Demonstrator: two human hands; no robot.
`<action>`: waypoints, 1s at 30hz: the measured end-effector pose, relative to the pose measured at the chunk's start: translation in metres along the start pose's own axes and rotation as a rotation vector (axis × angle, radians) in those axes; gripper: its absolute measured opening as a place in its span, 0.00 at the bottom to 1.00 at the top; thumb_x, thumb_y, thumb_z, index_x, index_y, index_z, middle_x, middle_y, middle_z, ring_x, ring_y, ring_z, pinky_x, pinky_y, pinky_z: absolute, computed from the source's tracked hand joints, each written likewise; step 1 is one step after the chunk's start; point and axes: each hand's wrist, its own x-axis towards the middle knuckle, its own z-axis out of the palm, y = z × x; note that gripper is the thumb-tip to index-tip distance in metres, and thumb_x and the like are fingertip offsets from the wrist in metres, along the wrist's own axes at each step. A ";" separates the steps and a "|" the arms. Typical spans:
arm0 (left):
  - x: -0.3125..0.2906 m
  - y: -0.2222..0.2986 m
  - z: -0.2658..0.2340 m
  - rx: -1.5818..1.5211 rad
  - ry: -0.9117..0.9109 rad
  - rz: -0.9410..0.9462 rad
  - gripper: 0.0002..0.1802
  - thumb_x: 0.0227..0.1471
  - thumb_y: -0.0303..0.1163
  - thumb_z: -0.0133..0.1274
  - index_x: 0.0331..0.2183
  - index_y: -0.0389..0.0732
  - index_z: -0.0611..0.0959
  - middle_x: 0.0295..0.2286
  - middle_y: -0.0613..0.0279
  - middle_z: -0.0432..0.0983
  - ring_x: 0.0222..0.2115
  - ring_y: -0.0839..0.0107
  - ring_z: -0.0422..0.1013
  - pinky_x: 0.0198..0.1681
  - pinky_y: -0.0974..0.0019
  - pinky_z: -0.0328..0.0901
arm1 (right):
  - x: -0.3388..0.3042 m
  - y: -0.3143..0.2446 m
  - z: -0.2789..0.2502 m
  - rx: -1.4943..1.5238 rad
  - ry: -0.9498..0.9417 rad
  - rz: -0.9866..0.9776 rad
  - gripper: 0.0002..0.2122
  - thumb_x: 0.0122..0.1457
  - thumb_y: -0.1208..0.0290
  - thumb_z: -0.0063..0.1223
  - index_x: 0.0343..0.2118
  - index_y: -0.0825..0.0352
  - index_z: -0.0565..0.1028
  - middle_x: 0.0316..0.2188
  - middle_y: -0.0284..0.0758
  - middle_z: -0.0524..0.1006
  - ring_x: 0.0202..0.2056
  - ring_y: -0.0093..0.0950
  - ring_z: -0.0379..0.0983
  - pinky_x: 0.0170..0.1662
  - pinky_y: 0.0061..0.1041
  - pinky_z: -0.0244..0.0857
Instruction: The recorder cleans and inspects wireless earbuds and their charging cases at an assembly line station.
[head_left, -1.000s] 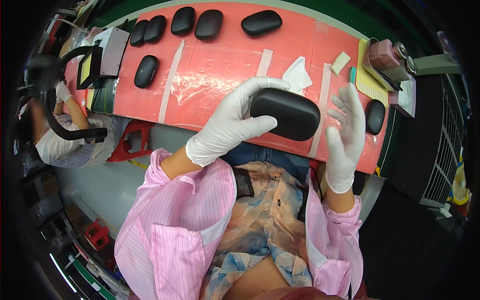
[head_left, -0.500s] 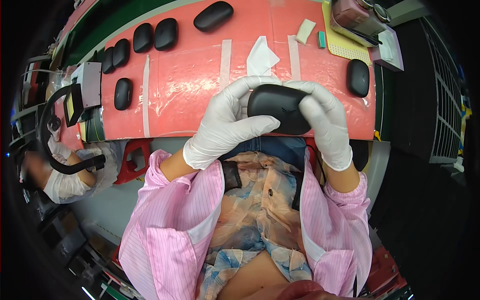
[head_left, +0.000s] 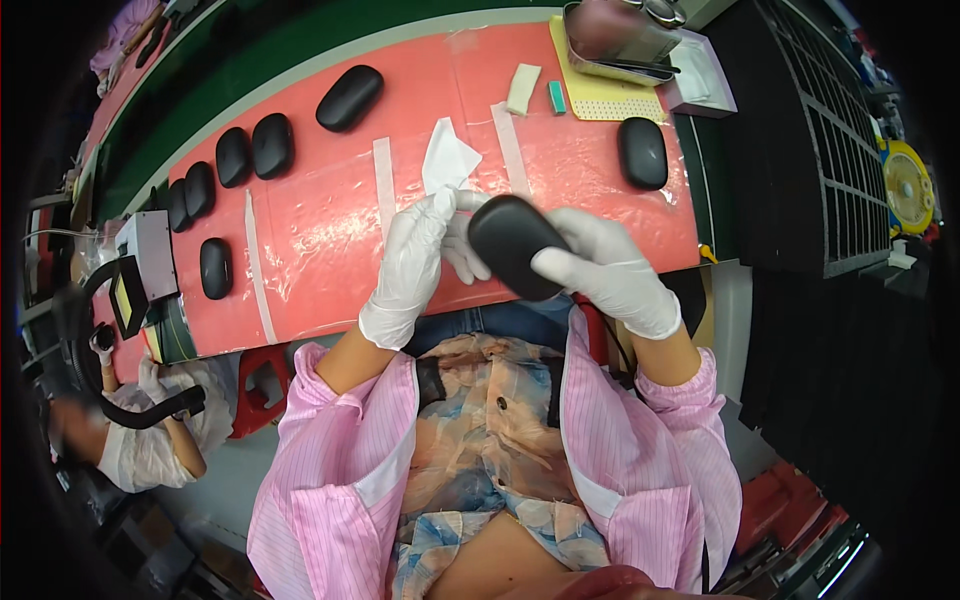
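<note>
A smooth black rounded case [head_left: 512, 245] is held up over the near edge of the pink-covered table. My right hand [head_left: 605, 268], in a white glove, is closed on its right side, thumb across the top face. My left hand [head_left: 408, 262], also white-gloved, is at the case's left, fingers apart and partly hidden behind it; whether they touch it is unclear. Just beyond the left fingertips a folded white cloth [head_left: 450, 158] lies on the table.
Several similar black cases stand at the table's left, including one nearer case [head_left: 215, 268]; another case [head_left: 642, 153] sits at the right. A cream pad [head_left: 522, 89], a green block [head_left: 557, 98] and a metal tray [head_left: 620, 68] lie at the back. A co-worker [head_left: 165, 440] sits at left.
My left hand has let go of the case's left side and turned upright beside it. The case has tilted in my right hand. The whole view has shifted, with the table further left and lower.
</note>
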 end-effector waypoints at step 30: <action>0.009 -0.036 -0.002 0.211 0.136 0.080 0.12 0.60 0.30 0.48 0.41 0.33 0.79 0.32 0.57 0.79 0.31 0.74 0.74 0.36 0.71 0.69 | -0.018 -0.172 -0.394 -1.697 1.664 -0.576 0.25 0.56 0.51 0.55 0.40 0.75 0.73 0.54 0.61 0.62 0.51 0.57 0.63 0.53 0.47 0.62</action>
